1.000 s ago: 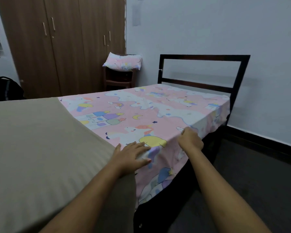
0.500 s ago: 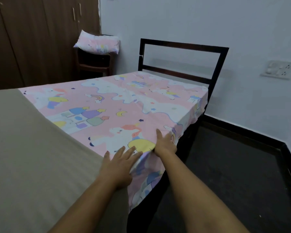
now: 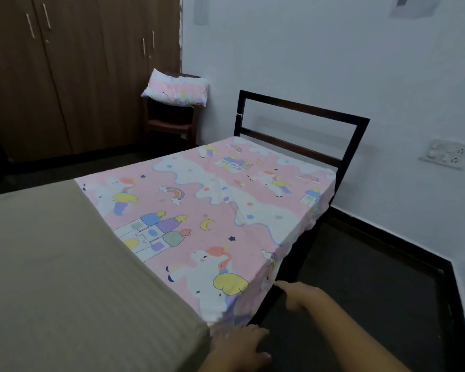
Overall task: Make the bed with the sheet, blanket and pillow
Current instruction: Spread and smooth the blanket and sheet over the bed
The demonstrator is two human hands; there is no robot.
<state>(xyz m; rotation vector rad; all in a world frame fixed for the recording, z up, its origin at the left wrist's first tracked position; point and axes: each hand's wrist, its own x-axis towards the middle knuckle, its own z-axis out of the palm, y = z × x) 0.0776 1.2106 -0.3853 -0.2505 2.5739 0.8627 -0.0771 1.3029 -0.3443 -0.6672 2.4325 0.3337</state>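
A pink unicorn-print sheet (image 3: 199, 210) lies flat over the head half of the bed, up to the dark metal headboard (image 3: 301, 122). A beige striped blanket (image 3: 65, 277) covers the near half. The matching pink pillow (image 3: 176, 88) lies on a dark wooden stool (image 3: 169, 122) in the far corner. My left hand (image 3: 239, 345) hovers with relaxed fingers off the bed's near side edge, beside the hanging sheet. My right hand (image 3: 298, 294) is beside the bed frame with a finger pointing towards the sheet's hanging edge, and it holds nothing.
Brown wardrobe doors (image 3: 78, 71) fill the far left wall. A white wall with a switch plate (image 3: 444, 154) runs along the right. Dark floor (image 3: 360, 291) lies between the bed and the wall's black skirting.
Both hands have come off the top of the sheet and dropped to the bed's side edge. The camera has pulled back and turned, showing more of the bed.
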